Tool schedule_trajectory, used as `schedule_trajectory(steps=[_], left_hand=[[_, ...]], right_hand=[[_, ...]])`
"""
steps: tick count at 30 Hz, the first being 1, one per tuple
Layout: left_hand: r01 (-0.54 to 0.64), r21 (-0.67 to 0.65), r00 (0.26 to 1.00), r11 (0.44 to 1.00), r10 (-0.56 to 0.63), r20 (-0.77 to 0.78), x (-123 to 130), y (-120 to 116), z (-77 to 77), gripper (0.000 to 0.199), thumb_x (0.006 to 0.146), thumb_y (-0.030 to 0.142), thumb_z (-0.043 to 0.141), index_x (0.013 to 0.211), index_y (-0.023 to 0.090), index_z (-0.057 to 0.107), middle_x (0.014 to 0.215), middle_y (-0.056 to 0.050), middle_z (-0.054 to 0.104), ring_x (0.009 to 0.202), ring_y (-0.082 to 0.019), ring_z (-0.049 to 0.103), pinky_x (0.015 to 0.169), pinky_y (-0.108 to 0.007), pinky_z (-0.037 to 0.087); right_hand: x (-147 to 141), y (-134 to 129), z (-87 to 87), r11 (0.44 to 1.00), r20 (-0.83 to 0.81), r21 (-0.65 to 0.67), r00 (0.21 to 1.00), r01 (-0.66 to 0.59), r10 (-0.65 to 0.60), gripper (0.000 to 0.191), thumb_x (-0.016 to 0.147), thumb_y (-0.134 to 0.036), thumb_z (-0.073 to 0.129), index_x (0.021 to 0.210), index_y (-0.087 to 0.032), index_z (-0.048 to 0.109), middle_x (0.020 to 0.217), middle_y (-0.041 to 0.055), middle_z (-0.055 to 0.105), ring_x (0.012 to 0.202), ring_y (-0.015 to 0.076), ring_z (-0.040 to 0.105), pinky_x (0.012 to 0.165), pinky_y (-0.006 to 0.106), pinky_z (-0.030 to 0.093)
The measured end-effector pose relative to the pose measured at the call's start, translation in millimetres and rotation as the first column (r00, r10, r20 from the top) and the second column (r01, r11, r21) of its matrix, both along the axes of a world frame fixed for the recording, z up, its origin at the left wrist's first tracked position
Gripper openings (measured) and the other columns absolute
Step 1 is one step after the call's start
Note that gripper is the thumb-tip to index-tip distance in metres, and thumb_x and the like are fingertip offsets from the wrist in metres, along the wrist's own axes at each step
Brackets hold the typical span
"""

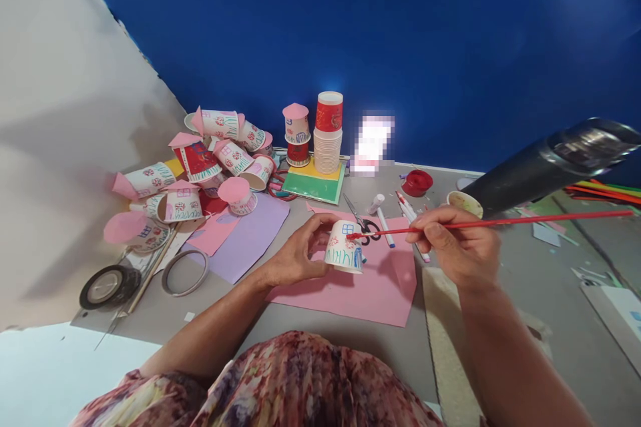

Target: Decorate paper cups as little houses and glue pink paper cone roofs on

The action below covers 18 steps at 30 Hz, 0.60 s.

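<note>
My left hand [303, 250] is wrapped round a white paper cup [339, 255], held upside down above a pink sheet [360, 300]. The cup carries a blue window, red marks and green strokes. Between the fingers of my right hand [453, 240] is a long red paintbrush [501, 221]. Its red tip meets the cup's side beside the window. Behind the cup lie scissors [369, 230] and a blue-tipped marker [385, 227].
Decorated cups [233, 157] pile up at the left, near tape rolls [185, 273] and a purple sheet [255, 233]. Stacked cups [328, 147] stand at the back. A red paint dish [417, 182] and a dark cylinder [541, 163] are to the right.
</note>
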<state>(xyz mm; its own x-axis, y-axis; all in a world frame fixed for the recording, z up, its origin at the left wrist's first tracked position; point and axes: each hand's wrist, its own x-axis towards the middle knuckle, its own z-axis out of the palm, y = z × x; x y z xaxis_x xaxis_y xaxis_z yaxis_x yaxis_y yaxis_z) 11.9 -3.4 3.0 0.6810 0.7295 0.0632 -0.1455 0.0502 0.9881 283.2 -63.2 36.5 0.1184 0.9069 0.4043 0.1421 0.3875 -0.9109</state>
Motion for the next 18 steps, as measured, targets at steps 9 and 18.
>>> schedule_trajectory(steps=[9,18], left_hand=[[-0.023,0.022,0.997,0.999,0.025,-0.078,-0.9,-0.7,0.8,0.071,0.064,0.006,0.079,0.129,0.023,0.057,0.133,-0.009,0.061,0.127,-0.03,0.061,0.108,-0.043,0.048],[-0.032,0.055,0.996,0.998,0.036,-0.084,-0.9,0.3,0.2,0.071,0.063,0.005,0.078,0.128,0.023,0.058,0.134,-0.009,0.061,0.126,-0.029,0.061,0.109,-0.042,0.048]], right_hand=[[-0.3,-0.7,0.2,0.999,-0.002,-0.023,0.999,-0.041,0.041,0.014,0.097,-0.031,0.07,0.089,-0.022,0.075,0.073,0.0026,0.076,0.054,0.0098,0.061,0.049,0.02,0.051],[-3.9,-0.1,2.6,0.997,0.001,-0.021,0.997,-0.079,0.079,0.015,0.096,-0.032,0.07,0.088,-0.021,0.076,0.071,0.0037,0.075,0.052,0.0106,0.061,0.047,0.021,0.052]])
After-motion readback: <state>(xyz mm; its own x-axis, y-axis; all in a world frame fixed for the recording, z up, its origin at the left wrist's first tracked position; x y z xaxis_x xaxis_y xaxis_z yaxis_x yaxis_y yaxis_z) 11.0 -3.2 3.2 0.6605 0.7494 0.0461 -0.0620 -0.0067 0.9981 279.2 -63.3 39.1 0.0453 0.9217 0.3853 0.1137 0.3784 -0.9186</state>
